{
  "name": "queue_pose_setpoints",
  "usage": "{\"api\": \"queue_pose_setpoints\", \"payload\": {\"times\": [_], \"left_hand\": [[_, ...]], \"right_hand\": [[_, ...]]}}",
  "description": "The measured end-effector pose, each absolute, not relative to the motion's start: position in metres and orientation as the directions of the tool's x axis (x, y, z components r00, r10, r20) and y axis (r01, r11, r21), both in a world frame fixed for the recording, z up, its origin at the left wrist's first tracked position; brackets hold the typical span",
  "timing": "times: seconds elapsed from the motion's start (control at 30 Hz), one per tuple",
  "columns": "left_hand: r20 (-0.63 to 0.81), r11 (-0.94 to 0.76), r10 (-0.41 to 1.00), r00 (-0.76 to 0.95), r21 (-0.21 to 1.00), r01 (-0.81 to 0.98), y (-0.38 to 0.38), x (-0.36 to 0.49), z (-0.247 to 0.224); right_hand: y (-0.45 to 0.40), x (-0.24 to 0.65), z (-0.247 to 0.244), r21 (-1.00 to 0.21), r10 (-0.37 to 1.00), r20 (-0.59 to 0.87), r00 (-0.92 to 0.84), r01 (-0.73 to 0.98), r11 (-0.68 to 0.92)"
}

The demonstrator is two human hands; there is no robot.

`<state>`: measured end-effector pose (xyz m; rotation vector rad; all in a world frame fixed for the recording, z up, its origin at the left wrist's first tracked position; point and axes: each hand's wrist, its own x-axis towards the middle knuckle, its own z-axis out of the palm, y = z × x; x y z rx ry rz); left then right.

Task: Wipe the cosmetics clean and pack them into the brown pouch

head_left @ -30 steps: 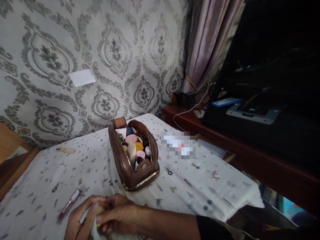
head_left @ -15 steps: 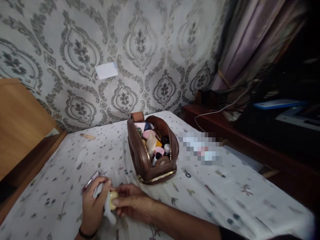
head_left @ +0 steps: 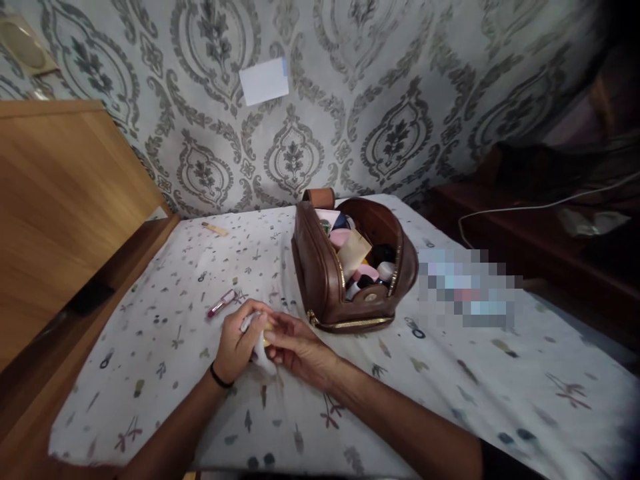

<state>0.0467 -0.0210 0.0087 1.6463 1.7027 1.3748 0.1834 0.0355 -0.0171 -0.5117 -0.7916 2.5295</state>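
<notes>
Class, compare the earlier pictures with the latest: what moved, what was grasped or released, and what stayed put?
The camera has swung left, so things sit farther right in view. The slim tube, half a second ago partly behind the left hand, now shows whole. No hold changed: that hand and the right hand still hold the white cloth and yellow object. The open brown bag stays on the sheet.

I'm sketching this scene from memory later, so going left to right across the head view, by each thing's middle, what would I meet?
Light-brown wooden panel → slim pink and dark-red tube → bare left hand → small yellow object → bare right hand → open brown leather-look bag → pixelated patch.
</notes>
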Motion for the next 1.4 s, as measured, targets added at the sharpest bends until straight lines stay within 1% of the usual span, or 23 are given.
{"api": "queue_pose_setpoints", "payload": {"times": [0.1, 0.2, 0.33, 0.4, 0.47, 0.5, 0.6, 0.67, 0.77, 0.9, 1.07, 1.2, 1.3, 1.4], "left_hand": [[0.349, -0.146, 0.881, -0.319, 0.842, 0.519, -0.020, 0.048, 0.010], [0.342, -0.128, 0.861, -0.377, 0.862, 0.490, -0.018, 0.050, 0.013], [0.284, -0.080, 0.839, -0.464, 0.908, 0.411, -0.017, 0.048, 0.012], [0.262, -0.065, 0.837, -0.481, 0.920, 0.387, -0.017, 0.047, 0.012], [0.271, -0.085, 0.852, -0.448, 0.916, 0.393, -0.017, 0.046, 0.013], [0.280, -0.109, 0.872, -0.402, 0.911, 0.398, -0.017, 0.045, 0.014], [0.269, -0.176, 0.943, -0.194, 0.901, 0.397, -0.019, 0.045, 0.016], [0.247, -0.178, 0.960, -0.128, 0.899, 0.399, -0.020, 0.046, 0.016], [0.263, -0.155, 0.944, -0.200, 0.886, 0.437, -0.022, 0.048, 0.015], [0.357, -0.140, 0.876, -0.324, 0.832, 0.536, -0.023, 0.048, 0.013], [0.392, -0.079, 0.835, -0.386, 0.780, 0.621, -0.022, 0.040, 0.011], [0.461, -0.055, 0.766, -0.448, 0.742, 0.668, -0.020, 0.035, 0.011], [0.460, -0.088, 0.793, -0.398, 0.734, 0.674, -0.019, 0.036, 0.014], [0.473, -0.189, 0.844, -0.253, 0.705, 0.684, -0.020, 0.039, 0.018]], "right_hand": [[0.034, 0.183, -0.018, -0.630, 0.477, -0.207, -0.854, -0.256, -0.733], [0.033, 0.182, -0.019, -0.640, 0.472, -0.225, -0.853, -0.236, -0.732], [0.034, 0.182, -0.022, -0.643, 0.481, -0.236, -0.844, -0.235, -0.729], [0.034, 0.182, -0.022, -0.644, 0.489, -0.243, -0.838, -0.238, -0.727], [0.034, 0.183, -0.021, -0.640, 0.490, -0.247, -0.836, -0.239, -0.730], [0.034, 0.183, -0.020, -0.637, 0.491, -0.244, -0.836, -0.244, -0.732], [0.034, 0.184, -0.016, -0.621, 0.506, -0.237, -0.830, -0.271, -0.735], [0.034, 0.184, -0.015, -0.613, 0.518, -0.243, -0.820, -0.284, -0.737], [0.032, 0.183, -0.017, -0.615, 0.528, -0.237, -0.816, -0.295, -0.731], [0.030, 0.180, -0.024, -0.627, 0.488, -0.240, -0.839, -0.250, -0.738], [0.031, 0.179, -0.027, -0.622, 0.469, -0.287, -0.835, -0.209, -0.755], [0.033, 0.180, -0.023, -0.649, 0.466, -0.300, -0.832, -0.180, -0.739], [0.034, 0.182, -0.018, -0.657, 0.464, -0.319, -0.827, -0.160, -0.737], [0.035, 0.183, -0.014, -0.666, 0.464, -0.326, -0.824, -0.149, -0.731]]}}
